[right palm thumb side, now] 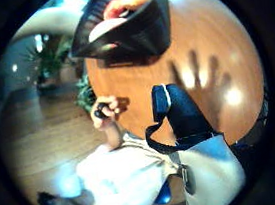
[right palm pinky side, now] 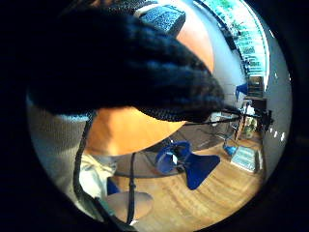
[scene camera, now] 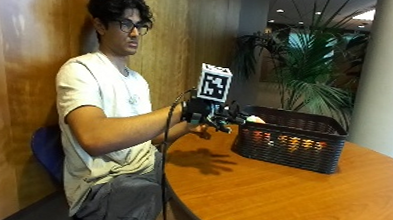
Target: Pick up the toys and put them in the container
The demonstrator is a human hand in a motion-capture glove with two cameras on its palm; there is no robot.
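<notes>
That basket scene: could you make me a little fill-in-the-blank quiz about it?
1. The toys lie inside a black ____ on the table.
2. The gloved right hand hovers over the table with its fingers ____.
3. Beneath it, the wood shows the hand's ____.

Missing words: basket; spread; shadow.

Round wooden table (scene camera: pixel 273 193), one basket on it.

From my seat I see a warm orange-brown tabletop with a curved edge. A dark woven basket (scene camera: pixel 291 144) stands directly on it, towards the far side, with coloured toys (scene camera: pixel 285 140) showing through its mesh wall. A hand-shaped shadow (scene camera: pixel 201 160) falls on the bare wood just beside the basket. The person's bare hand (right palm thumb side: pixel 105 109) rests at the table's edge.
</notes>
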